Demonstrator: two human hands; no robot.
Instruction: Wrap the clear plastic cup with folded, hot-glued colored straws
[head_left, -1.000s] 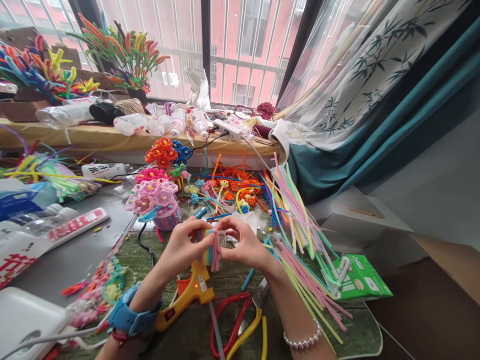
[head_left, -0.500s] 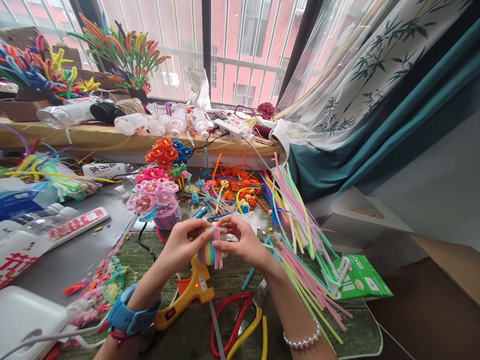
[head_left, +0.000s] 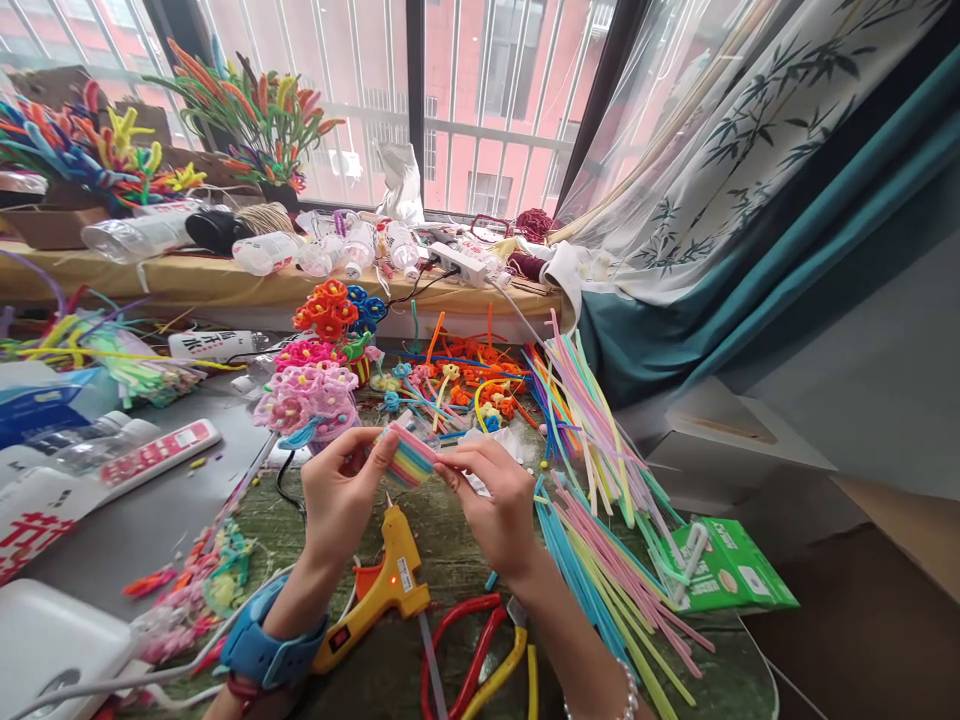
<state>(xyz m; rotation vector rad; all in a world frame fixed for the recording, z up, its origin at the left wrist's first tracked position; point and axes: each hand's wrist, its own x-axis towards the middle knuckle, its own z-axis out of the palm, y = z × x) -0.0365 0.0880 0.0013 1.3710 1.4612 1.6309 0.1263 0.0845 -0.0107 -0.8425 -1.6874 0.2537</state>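
Observation:
Between my hands is a small piece wrapped in pastel pipe cleaners (head_left: 410,456), striped pink, yellow and blue and tilted down to the right. My left hand (head_left: 339,490) grips its left side, thumb over the top. The fingers of my right hand (head_left: 493,500) are closed at its right end, on what looks like a pink pipe cleaner; the exact pinch is partly hidden. Just below lies a yellow hot glue gun (head_left: 396,565) with a lit orange light, its nozzle pointing up. Red-and-yellow handled scissors (head_left: 480,650) lie partly under my right forearm.
Bundles of pastel pipe cleaners (head_left: 622,590) spread to the right, near a green packet (head_left: 739,565). A pot of pink pipe-cleaner flowers (head_left: 307,395) stands behind my left hand. Orange pieces (head_left: 480,365) litter the back. A black cable (head_left: 289,480) runs at left.
Both hands have lifted slightly and moved apart. The striped piece has turned from upright to tilted, and my right hand has shifted to its right end. The glue gun's nozzle is now uncovered.

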